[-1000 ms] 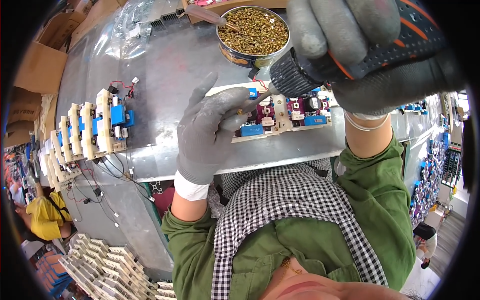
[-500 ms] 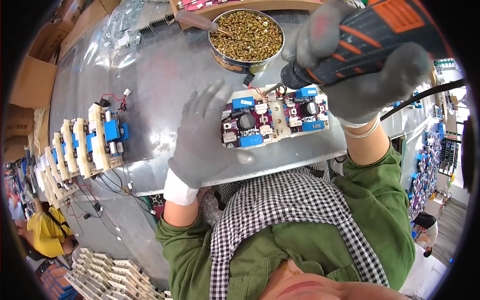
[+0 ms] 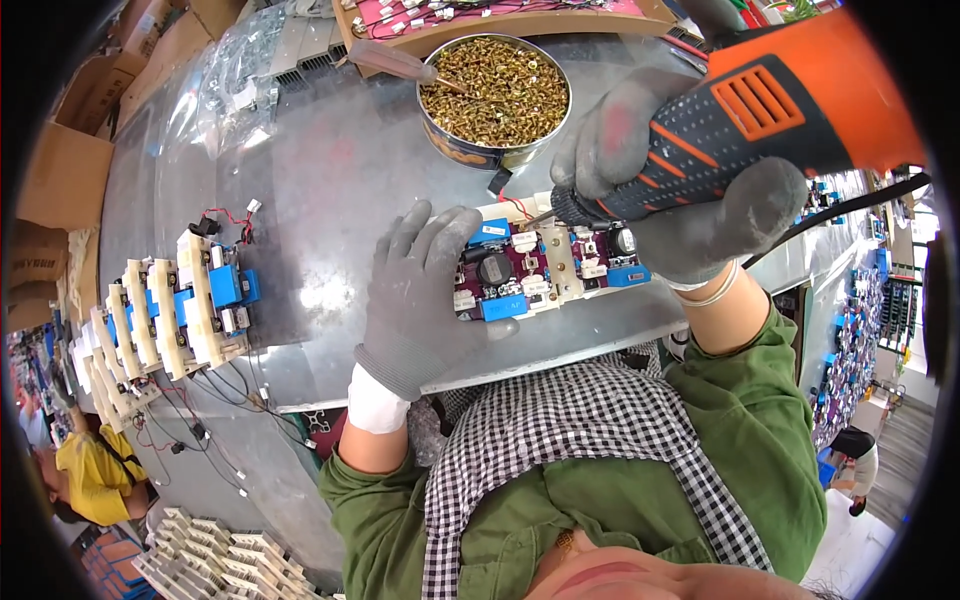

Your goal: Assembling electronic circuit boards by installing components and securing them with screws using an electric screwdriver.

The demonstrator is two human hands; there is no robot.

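Observation:
A power screwdriver (image 3: 720, 125), orange and black with a cord, lies across my gloved right hand (image 3: 715, 225), whose fingers wrap its front end. Its bit points left and down at the far part of a cream strip in the middle of a circuit board assembly (image 3: 562, 275). Purple boards with blue blocks and round black parts flank that strip. My gloved left hand (image 3: 415, 300) holds the assembly's left end, fingers at the far corner and thumb along the near edge. The tool and right hand hide the assembly's far right part.
Beyond the assembly stands a round tin (image 3: 495, 140) of brass-coloured screws, with a screwdriver (image 3: 395, 62) stuck in it. Several cream holders with boards (image 3: 205, 300) stand at the left, wires trailing. A pink-lined tray (image 3: 480, 15) is at the back; cartons (image 3: 65, 165) are far left.
My left hand has closed in on the assembly's left end. The power screwdriver has tilted and come lower, its bit now farther left near the central strip.

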